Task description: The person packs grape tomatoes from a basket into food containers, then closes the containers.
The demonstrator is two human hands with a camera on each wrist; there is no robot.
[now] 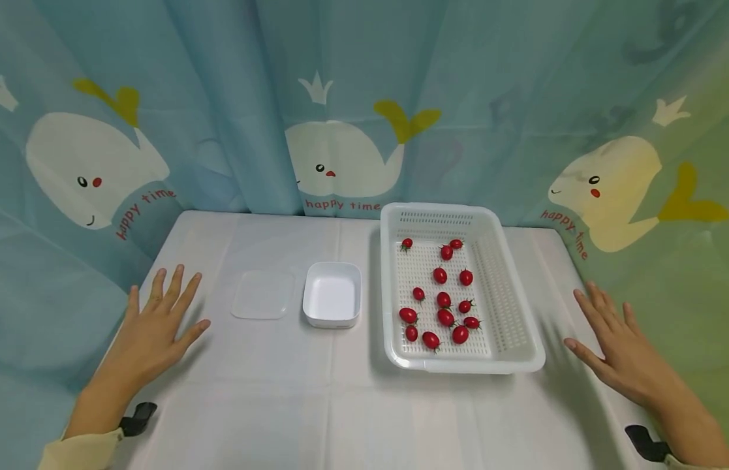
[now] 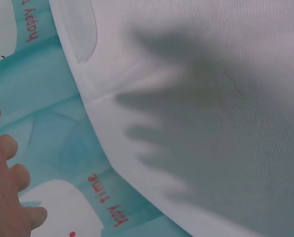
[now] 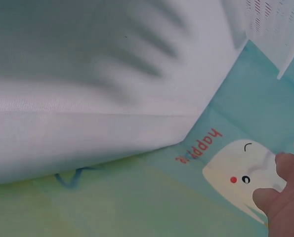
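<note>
My left hand (image 1: 153, 333) is held above the table's left edge with fingers spread, touching nothing. A clear flat lid (image 1: 263, 295) lies nearest to it on the table. Just right of the lid stands a small white square container (image 1: 333, 294) with nothing inside. To the right of that sits a white plastic basket (image 1: 519, 326), holding several cherry tomatoes (image 1: 440, 275) scattered over its slotted bottom. Beyond the basket, over the right table edge, my right hand (image 1: 625, 352) hovers with straight fingers and holds nothing. Only fingers of each hand (image 2: 11, 197) show in the wrist views.
A white cloth (image 1: 282, 418) covers the table. Behind and at both sides hangs a blue-green curtain (image 1: 223, 98) printed with whales. The basket's raised walls stand near the table's back edge. A dark strap (image 1: 138, 418) juts out at the left wrist.
</note>
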